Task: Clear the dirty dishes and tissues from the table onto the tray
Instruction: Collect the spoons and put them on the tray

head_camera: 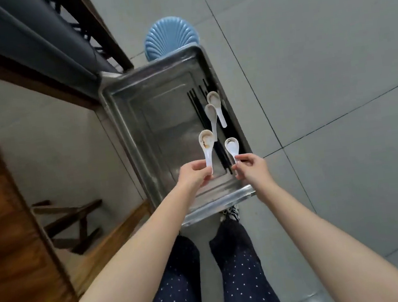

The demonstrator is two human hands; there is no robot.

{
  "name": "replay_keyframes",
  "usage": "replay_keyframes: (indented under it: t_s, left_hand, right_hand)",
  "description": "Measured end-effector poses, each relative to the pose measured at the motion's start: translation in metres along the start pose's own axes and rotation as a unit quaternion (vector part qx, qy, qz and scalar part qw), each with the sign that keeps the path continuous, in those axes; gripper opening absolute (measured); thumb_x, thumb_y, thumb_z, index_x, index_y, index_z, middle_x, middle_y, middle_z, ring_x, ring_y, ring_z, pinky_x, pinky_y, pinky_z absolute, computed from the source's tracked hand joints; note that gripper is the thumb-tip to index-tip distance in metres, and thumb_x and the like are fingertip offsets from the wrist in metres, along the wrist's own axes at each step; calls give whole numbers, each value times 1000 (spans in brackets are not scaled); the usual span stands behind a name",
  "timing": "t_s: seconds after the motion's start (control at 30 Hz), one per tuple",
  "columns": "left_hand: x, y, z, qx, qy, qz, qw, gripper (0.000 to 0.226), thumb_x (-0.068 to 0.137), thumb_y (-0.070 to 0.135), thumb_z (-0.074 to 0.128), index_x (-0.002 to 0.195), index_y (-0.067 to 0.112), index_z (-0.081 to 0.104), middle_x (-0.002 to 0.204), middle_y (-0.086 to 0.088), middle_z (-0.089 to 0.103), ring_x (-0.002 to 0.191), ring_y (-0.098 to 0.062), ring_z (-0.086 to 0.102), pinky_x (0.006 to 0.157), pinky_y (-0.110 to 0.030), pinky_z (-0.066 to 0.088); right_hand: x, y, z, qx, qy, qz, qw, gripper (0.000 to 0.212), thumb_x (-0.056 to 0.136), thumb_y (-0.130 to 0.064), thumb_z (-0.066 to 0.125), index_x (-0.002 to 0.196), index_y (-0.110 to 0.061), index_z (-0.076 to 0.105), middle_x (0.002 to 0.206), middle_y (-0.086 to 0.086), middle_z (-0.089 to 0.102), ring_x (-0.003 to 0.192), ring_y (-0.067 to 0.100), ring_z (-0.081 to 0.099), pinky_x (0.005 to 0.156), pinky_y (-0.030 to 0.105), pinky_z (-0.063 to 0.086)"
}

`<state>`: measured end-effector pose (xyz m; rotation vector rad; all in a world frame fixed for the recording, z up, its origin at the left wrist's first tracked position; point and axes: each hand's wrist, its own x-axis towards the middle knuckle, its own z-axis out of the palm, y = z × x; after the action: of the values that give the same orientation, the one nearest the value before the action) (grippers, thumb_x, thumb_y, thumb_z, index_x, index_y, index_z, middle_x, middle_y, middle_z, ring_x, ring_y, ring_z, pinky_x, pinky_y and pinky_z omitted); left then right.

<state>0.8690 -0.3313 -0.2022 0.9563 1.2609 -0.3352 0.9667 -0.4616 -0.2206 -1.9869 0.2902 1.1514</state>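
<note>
I see my left hand pinching a soiled white spoon by its handle, and my right hand pinching another soiled spoon, both held above the metal tray, where two spoons and black chopsticks lie.

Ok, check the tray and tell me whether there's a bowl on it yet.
No, the tray holds only two white spoons and black chopsticks, with no bowl on it.
</note>
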Motion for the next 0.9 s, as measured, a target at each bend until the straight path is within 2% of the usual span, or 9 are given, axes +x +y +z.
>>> replay_keyframes:
  t_s: [0.1, 0.2, 0.27, 0.33, 0.5, 0.57, 0.67, 0.8, 0.9]
  left_hand:
    - [29, -10, 19, -16, 8, -11, 1000, 22, 87, -8, 56, 91, 12, 67, 74, -3, 64, 64, -15, 58, 67, -24, 47]
    - [53, -16, 33, -17, 13, -13, 1000, 22, 88, -5, 57, 105, 6, 67, 81, -5, 67, 61, -10, 62, 59, -18, 51]
    - [64, -17, 42, -27, 14, -12, 999, 23, 89, -4, 57, 110, 1, 64, 90, -11, 67, 67, -15, 62, 68, -23, 57]
    - [71, -18, 51, -32, 22, -19, 999, 27, 89, -4, 58, 116, -3, 62, 90, -13, 65, 66, -17, 60, 80, -31, 56]
    - [82, -21, 68, -6, 43, -28, 999, 27, 87, 0, 62, 114, 1, 60, 75, -8, 65, 48, -5, 61, 57, -19, 50]
    - [83, -21, 72, 8, 50, -32, 998, 28, 87, 2, 63, 115, 2, 59, 78, -8, 66, 52, -7, 62, 51, -13, 50]
    - [79, -21, 74, 36, 56, -41, 997, 31, 88, 4, 63, 118, 0, 58, 92, -13, 69, 61, -12, 64, 49, -13, 48]
    - [65, -22, 69, 66, 39, -60, 995, 35, 88, 5, 65, 122, 1, 59, 118, -18, 63, 66, -14, 64, 61, -20, 51]
    - [41, -17, 62, 74, 32, -46, 996, 39, 88, 6, 64, 126, 3, 56, 121, -16, 61, 72, -15, 65, 74, -25, 54]
  right_hand:
    - [31, 8, 0, -29, -11, -7, 999, 16, 93, -3, 51, 105, -7, 61, 80, 6, 68, 59, 10, 59, 50, 15, 48]
    - [55, 13, -1, -51, -13, -36, 998, 16, 93, -2, 50, 97, -11, 63, 76, 0, 66, 71, 15, 63, 58, 17, 52]
    - [63, 14, -3, -73, -16, -52, 996, 19, 93, -4, 51, 90, -19, 63, 83, 1, 67, 81, 20, 66, 70, 26, 56]
    - [66, 18, -8, -86, -23, -47, 995, 17, 92, -7, 53, 91, -20, 65, 88, 2, 69, 84, 23, 68, 76, 32, 56]
    - [62, 26, -23, -74, -25, -15, 997, 19, 93, -7, 54, 106, -13, 65, 93, 6, 70, 77, 16, 68, 70, 26, 56]
    - [59, 27, -30, -72, -23, -9, 997, 18, 93, -8, 53, 105, -14, 65, 91, 3, 69, 68, 8, 65, 62, 18, 51]
    - [53, 29, -41, -62, -19, 6, 998, 19, 93, -6, 52, 104, -15, 64, 91, 3, 68, 64, 7, 63, 61, 17, 49]
    - [39, 25, -57, -50, -15, 17, 998, 19, 93, -4, 51, 100, -14, 64, 91, 7, 68, 64, 13, 61, 61, 21, 50]
    - [20, 16, -66, -47, -14, 8, 999, 20, 93, -4, 50, 95, -18, 63, 91, 8, 68, 67, 16, 62, 59, 21, 48]
